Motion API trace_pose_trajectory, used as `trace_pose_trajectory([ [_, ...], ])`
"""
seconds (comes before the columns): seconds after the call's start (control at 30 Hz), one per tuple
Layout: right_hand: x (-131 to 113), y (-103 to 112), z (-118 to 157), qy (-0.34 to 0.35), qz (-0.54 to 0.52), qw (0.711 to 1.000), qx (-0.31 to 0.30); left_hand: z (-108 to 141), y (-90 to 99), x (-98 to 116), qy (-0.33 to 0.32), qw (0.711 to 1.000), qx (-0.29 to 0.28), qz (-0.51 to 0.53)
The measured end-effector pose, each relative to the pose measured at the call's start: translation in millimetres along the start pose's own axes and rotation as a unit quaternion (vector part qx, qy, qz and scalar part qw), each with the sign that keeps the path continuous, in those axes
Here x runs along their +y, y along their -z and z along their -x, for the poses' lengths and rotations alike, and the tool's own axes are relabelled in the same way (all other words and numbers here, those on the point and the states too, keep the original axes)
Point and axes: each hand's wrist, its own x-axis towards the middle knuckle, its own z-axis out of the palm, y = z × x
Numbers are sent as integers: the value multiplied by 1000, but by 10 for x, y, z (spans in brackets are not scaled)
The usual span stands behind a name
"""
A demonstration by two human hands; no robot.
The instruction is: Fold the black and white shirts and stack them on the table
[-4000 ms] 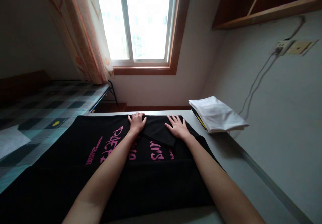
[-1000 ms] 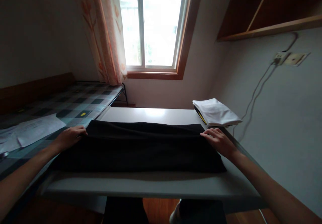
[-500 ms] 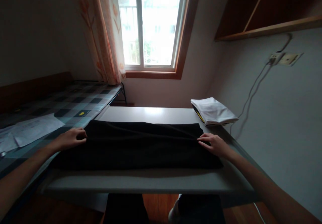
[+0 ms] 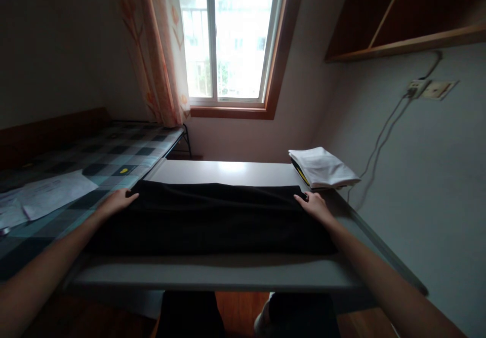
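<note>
A long folded black garment (image 4: 212, 221) lies flat across the white table (image 4: 212, 272), with a shallow crease along its upper part. Its exact kind does not show. My left hand (image 4: 118, 202) pinches the garment's far left corner, thumb on top and fingers curled at the edge. At the far right corner, my right hand (image 4: 313, 205) grips the cloth the same way, thumb on the near side. Both forearms reach in from the lower corners of the view.
A folded white cloth stack (image 4: 324, 168) sits at the table's far right corner by the wall. Left of the table is a bed with a checked cover (image 4: 125, 143) and papers (image 4: 56, 193). A cable (image 4: 383, 135) hangs from the wall socket (image 4: 419, 88); a wooden shelf (image 4: 417, 39) juts out above.
Both hands have moved away from me, from the garment's sides up to its far corners, and have closed on the cloth there. The garment's far part looks slightly shifted.
</note>
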Motion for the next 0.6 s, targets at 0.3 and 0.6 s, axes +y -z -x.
trace_pose_trajectory([
  [0.3,1,-140,-173,-55,-158,984,55,282,0,231,-41,994,56,-82],
  [0.6,-88,-180,-206,-7,-246,964,102,448,-30,349,-52,989,118,-77],
])
